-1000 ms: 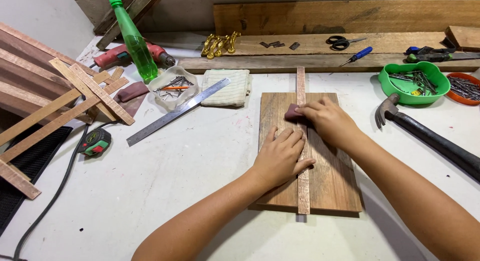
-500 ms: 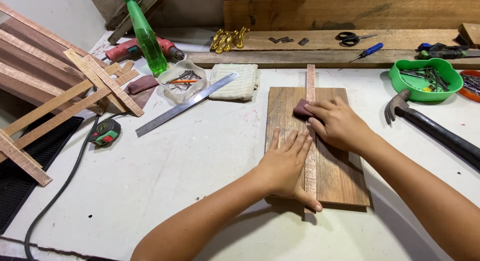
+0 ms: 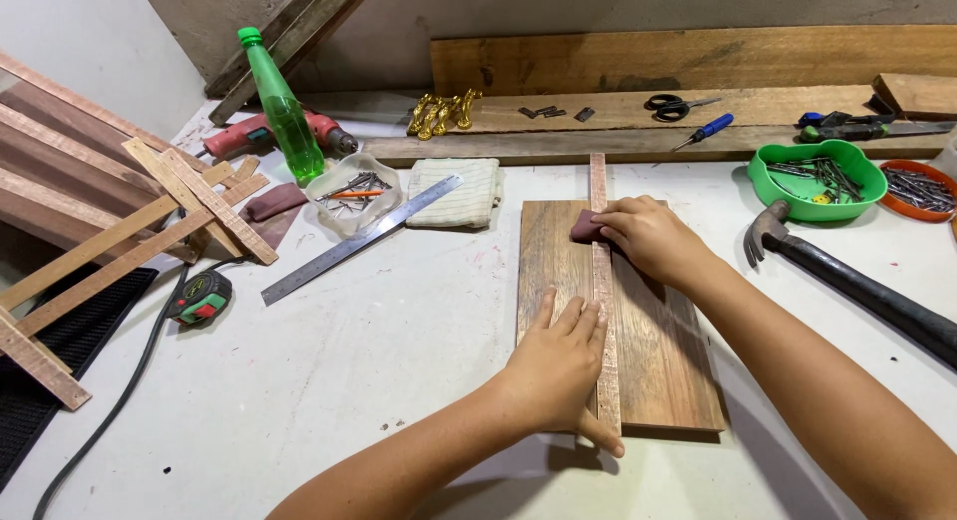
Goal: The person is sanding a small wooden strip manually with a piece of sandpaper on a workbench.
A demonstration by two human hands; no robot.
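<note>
A brown wooden board (image 3: 658,341) lies flat on the white table (image 3: 379,380). A thin pale wooden strip (image 3: 602,271) runs lengthwise over the board. My left hand (image 3: 558,365) presses flat on the board and the strip's near end, fingers spread. My right hand (image 3: 653,239) grips a small dark reddish piece of sandpaper (image 3: 584,226) and holds it against the strip near the board's far end.
A hammer (image 3: 847,281) lies right of the board, with a green bowl of nails (image 3: 817,177) behind it. A steel ruler (image 3: 361,239), folded cloth (image 3: 457,193), clear tub (image 3: 354,191), green bottle (image 3: 284,109), drill (image 3: 264,133), tape measure (image 3: 199,298) and wooden slats (image 3: 120,231) fill the left.
The view shifted slightly. My right hand with the sandpaper stays near the strip's far end; my left hand slid a little toward the strip's near end.
</note>
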